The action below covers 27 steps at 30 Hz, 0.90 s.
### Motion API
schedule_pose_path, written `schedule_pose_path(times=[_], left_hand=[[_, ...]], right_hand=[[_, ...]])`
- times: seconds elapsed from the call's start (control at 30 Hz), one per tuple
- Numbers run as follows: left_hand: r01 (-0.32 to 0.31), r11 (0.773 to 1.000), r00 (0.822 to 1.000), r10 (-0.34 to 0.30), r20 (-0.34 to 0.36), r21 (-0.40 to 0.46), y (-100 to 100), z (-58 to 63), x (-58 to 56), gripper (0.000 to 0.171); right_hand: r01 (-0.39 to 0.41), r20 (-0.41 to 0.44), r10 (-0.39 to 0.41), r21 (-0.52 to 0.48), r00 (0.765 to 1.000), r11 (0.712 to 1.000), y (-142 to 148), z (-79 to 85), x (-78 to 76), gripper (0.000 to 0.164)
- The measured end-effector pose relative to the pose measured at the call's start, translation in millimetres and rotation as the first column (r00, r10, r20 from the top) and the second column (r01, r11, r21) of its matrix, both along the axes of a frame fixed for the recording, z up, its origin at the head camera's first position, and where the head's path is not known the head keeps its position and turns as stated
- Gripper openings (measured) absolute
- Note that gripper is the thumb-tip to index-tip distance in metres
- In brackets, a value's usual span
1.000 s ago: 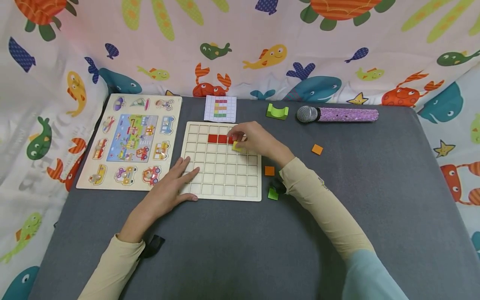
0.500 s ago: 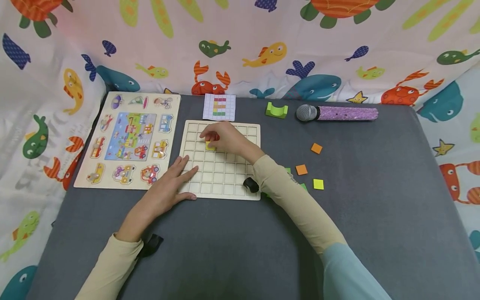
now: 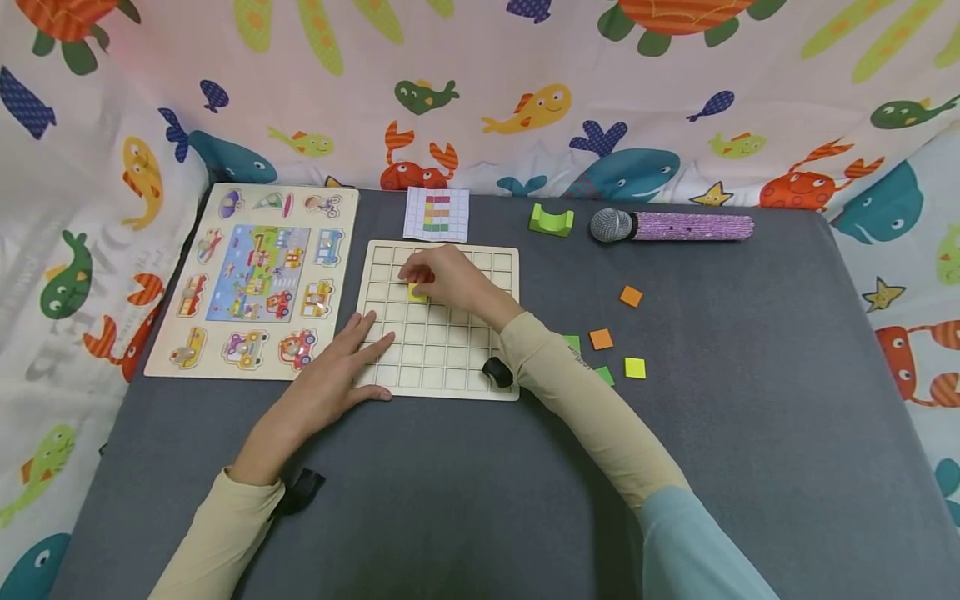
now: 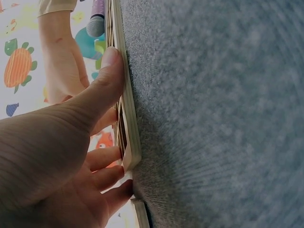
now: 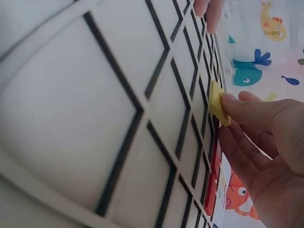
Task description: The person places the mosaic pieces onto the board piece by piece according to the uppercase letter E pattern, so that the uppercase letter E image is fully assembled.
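My right hand [image 3: 448,277] reaches over the pale wooden grid board [image 3: 442,358], its thumb and fingers pinching a yellow square tile [image 5: 219,103]. In the right wrist view this tile stands tilted at the grid's cells. Red tiles [image 5: 210,194] sit in cells just beyond it; from the head view my right hand covers them. My left hand [image 3: 337,367] lies with fingers spread on the board's left edge. The left wrist view shows its thumb along the board's near edge [image 4: 128,109], with the fingertips at the left side.
Left of the grid stands a vehicle puzzle board [image 3: 258,350]. A pattern card [image 3: 437,215] lies behind the grid. Orange tiles [image 3: 601,339], green tiles [image 3: 604,376] and a yellow tile [image 3: 635,368] lie to the right, with a green curved block [image 3: 551,221] and microphone [image 3: 675,227] behind.
My right hand has moved left across the grid with the yellow tile, from the right end of the red row to its left end. My left hand stays on the board.
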<state>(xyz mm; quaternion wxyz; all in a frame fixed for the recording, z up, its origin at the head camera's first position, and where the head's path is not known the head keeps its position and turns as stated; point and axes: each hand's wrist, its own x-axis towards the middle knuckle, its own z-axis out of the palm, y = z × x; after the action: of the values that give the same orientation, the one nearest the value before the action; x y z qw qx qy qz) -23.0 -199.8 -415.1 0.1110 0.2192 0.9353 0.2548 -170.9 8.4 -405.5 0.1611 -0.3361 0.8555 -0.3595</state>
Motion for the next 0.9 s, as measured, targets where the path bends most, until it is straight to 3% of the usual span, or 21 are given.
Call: schedule_pose_path(times=[0.37,0.5,0.73,0.9], left_hand=[[0.002,1.0,1.0,-0.002,0.001,-0.004,-1.0,-1.3,-0.1,0.081],[0.006,1.0,1.0,-0.006,-0.001,-0.002,0.1,-1.6,-1.0,0.08],[-0.002,1.0,1.0,0.002,0.013,-0.016,-0.5,-1.7,-0.2,0.081],[0.001,1.0,1.0,-0.001,-0.005,-0.004,-0.5,-1.2,0.2,0.081]], right_hand=[[0.027,-0.015,-0.027,0.053,1.0,0.998,-1.2,-1.6,2.8,0.019],[0.032,-0.012,-0.032,0.018,0.999,0.999,6.9,3.7,3.7,0.022],[0.113,0.018,-0.112,-0.089,0.994,0.99,47.7,14.7,7.6,0.023],[0.177,0.009,-0.177,-0.103,0.984,0.979,87.0,20.5,16.3,0.023]])
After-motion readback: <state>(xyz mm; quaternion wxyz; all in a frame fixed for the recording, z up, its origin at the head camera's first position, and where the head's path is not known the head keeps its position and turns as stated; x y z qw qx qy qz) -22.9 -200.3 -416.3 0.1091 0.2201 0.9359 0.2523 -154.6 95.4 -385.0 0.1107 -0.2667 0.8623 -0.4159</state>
